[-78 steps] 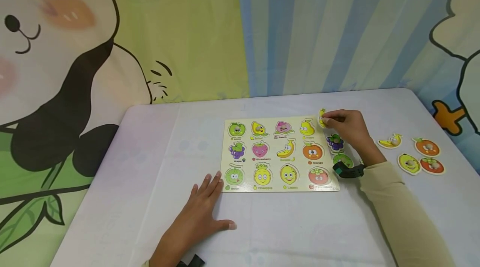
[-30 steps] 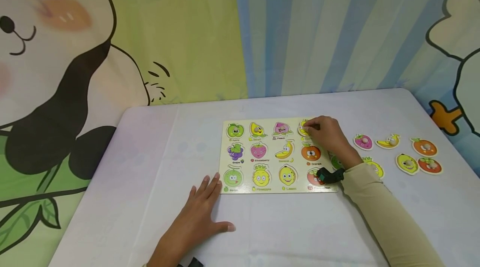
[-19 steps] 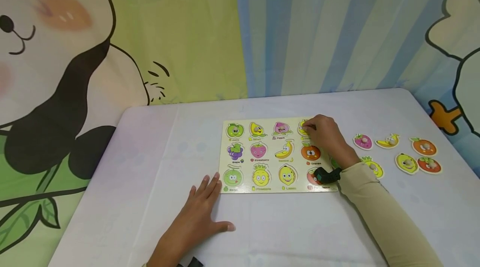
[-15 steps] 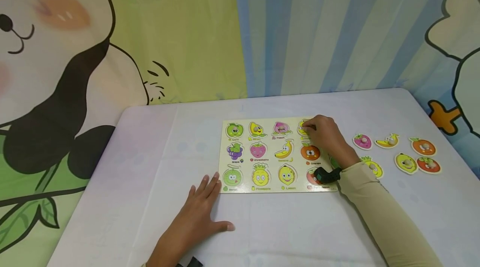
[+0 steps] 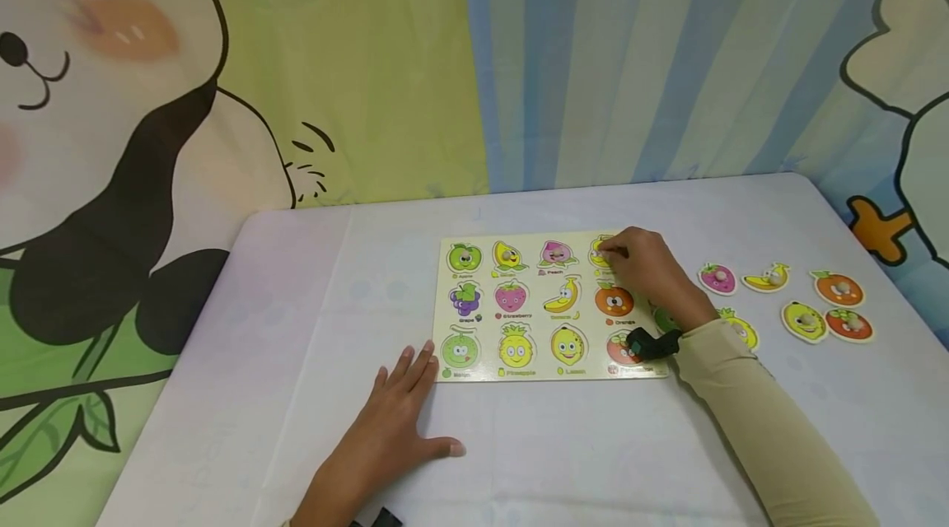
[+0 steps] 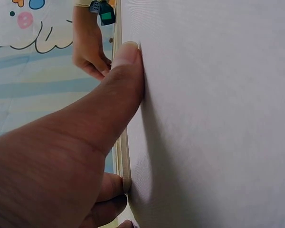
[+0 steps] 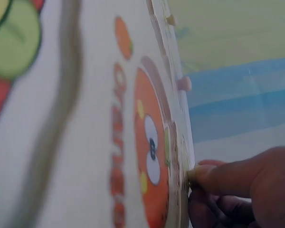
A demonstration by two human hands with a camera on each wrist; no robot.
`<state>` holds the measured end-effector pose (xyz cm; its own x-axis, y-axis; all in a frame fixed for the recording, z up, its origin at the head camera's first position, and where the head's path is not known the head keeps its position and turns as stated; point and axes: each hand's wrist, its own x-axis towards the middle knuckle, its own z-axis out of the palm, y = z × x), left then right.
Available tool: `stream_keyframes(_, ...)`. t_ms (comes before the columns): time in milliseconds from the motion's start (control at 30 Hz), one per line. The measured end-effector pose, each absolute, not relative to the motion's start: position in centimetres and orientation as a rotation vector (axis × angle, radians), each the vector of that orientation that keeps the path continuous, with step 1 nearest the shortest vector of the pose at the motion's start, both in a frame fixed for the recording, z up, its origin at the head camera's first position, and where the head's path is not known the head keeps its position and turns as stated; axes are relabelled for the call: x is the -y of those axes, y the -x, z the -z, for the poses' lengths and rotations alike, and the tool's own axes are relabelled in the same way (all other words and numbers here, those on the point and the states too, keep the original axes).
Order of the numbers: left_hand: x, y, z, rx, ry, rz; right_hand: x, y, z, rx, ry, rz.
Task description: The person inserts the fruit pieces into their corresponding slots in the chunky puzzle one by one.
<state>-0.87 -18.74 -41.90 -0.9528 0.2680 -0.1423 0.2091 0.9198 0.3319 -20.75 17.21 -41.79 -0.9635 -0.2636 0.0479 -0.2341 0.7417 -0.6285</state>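
A fruit puzzle board [image 5: 541,328] lies on the table, printed with several labelled fruits. At its top right corner my right hand [image 5: 643,268] pinches a yellow pear piece [image 5: 596,254] over the pear slot. In the right wrist view, thumb and finger hold its small knob [image 7: 193,175]; whether the piece sits flush is hidden. My left hand [image 5: 393,420] lies with spread, straight fingers at the board's lower left corner, fingertips touching the edge. Its thumb [image 6: 126,61] is stretched out beside the board in the left wrist view.
To the right lie loose pieces: strawberry [image 5: 717,280], banana [image 5: 767,278], orange [image 5: 839,289], lemon [image 5: 804,322], a red fruit [image 5: 849,326], and a pineapple [image 5: 744,332] partly under the sleeve. A green piece [image 5: 662,319] is mostly covered by the right wrist. Printed cloth hangs behind the table.
My right hand has carried the pear piece left and down, from beyond the board's right edge onto the pear slot. Over the last second it barely shifts. The left hand stays put.
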Motion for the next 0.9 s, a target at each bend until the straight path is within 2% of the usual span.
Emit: stream_keyframes(900, 18.7, 0.9, 41.9, -2.887, -0.361, -0.477, -20.1, 20.4, 41.4, -2.864, 0.28, 1.204)
